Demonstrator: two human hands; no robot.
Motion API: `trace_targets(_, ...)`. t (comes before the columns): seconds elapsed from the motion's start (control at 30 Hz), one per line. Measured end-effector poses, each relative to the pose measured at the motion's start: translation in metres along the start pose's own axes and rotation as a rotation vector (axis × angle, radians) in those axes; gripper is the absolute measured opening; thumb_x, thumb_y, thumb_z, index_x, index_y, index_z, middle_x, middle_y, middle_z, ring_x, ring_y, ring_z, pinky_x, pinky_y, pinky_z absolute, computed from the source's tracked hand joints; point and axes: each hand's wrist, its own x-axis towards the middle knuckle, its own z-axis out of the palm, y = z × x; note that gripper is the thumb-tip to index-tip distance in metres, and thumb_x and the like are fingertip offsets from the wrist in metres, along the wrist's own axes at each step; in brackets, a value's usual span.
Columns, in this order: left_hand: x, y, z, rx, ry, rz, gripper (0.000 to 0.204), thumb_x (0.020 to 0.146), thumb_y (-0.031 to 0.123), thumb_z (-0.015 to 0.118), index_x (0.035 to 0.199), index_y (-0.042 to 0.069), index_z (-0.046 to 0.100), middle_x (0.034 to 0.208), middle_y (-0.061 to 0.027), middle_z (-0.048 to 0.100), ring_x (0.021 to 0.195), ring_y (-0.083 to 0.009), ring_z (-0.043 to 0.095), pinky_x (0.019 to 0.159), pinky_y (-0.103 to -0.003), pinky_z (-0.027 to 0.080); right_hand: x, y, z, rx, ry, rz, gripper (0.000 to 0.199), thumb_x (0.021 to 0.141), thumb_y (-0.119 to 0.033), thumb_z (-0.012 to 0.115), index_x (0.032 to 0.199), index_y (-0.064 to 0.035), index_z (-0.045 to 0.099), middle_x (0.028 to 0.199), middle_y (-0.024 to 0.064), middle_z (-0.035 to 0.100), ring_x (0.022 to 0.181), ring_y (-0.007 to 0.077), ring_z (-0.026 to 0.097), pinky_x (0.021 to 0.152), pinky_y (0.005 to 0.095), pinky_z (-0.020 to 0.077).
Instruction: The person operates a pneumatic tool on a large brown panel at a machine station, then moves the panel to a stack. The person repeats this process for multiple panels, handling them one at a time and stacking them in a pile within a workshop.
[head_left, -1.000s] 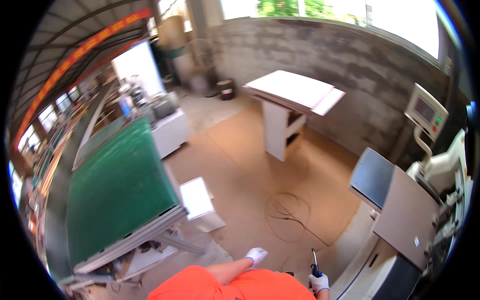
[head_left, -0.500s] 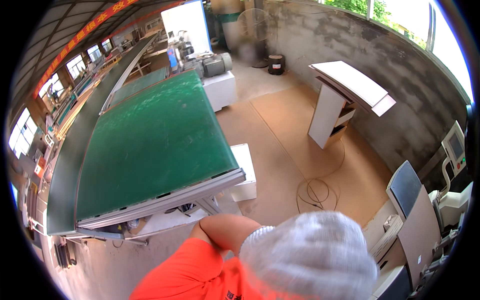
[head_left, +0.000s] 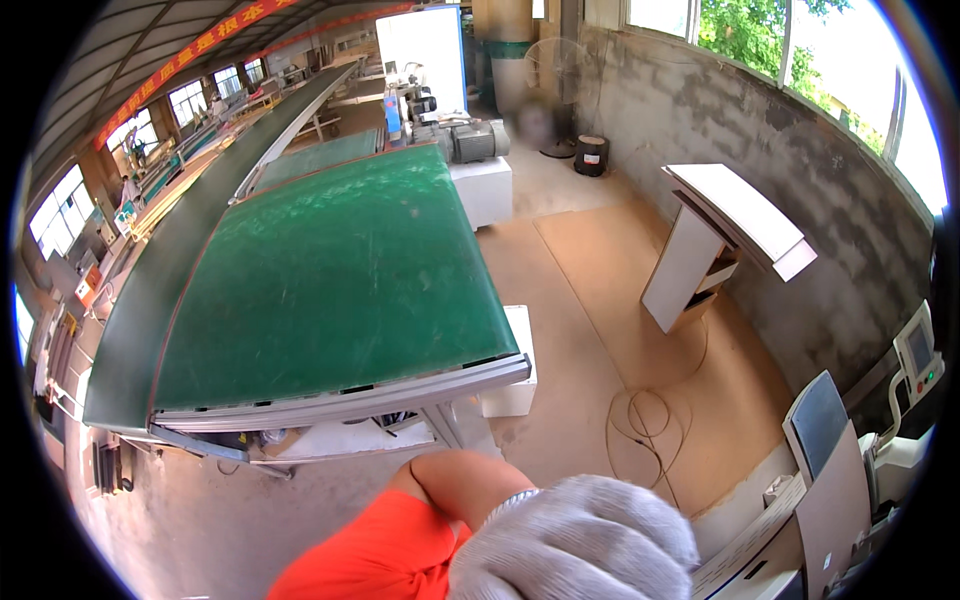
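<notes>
My left hand (head_left: 575, 540), in a pale grey knitted work glove, is raised very close to the view at the bottom. Its elbow is bent, and the short orange sleeve (head_left: 365, 550) shows beside it. The fingers look curled together; their tips and anything inside them are hidden. The hand is in front of a wide green conveyor belt (head_left: 340, 290) with a metal end frame, apart from it. My right hand is out of view.
A white cabinet-like stand with boards (head_left: 690, 265) stands on brown floor sheets by the wall. A cable (head_left: 640, 425) lies coiled there. At right are a control panel (head_left: 918, 345) and a machine. A motor (head_left: 475, 140) sits beyond the belt; a black drum (head_left: 591, 156) stands farther back.
The whole view has shifted, so the belt, stand and wall appear farther right and lower. My gloved left hand appears lower and slightly left, still closed.
</notes>
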Motion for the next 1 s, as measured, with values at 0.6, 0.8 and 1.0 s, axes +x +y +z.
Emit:
trace_targets(0.6,-0.191,-0.254,0.171,-0.17,-0.088,-1.499,0.008,0.098,-0.001,0.059,0.104,-0.002,0.064,0.097,-0.0133,0.071,0.085,-0.0185,0.07,0.079,-0.034,0.061,-0.089,0.152,-0.212,0.66,1.024,0.422,0.053,0.092,-0.059,0.063,0.104,-0.0088,0.072,0.097,0.0226,0.074,0.097,0.0443,0.07,0.086,0.0511,0.0534)
trace_targets(0.8,-0.335,-0.319,0.254,-0.324,-0.366,-1.96,0.017,0.1,0.011,0.064,0.108,-0.003,0.064,0.094,-0.0141,0.072,0.076,-0.0184,0.071,0.072,-0.031,0.059,-0.176,0.276,-0.219,0.823,1.279,0.764,0.05,0.092,-0.057,0.065,0.101,-0.0087,0.073,0.092,0.0197,0.075,0.092,0.0423,0.072,0.082,0.0511,0.0545)
trace_targets(1.0,-0.425,-0.359,0.302,-0.411,-0.686,-2.15,0.022,0.101,0.015,0.065,0.114,-0.003,0.061,0.096,-0.0152,0.071,0.074,-0.0196,0.071,0.067,-0.031,0.058,-0.225,0.325,-0.14,0.91,1.515,0.986,0.038,0.094,-0.041,0.069,0.096,-0.0035,0.07,0.076,0.0143,0.07,0.071,0.03,0.07,0.069,0.0448,0.0535)
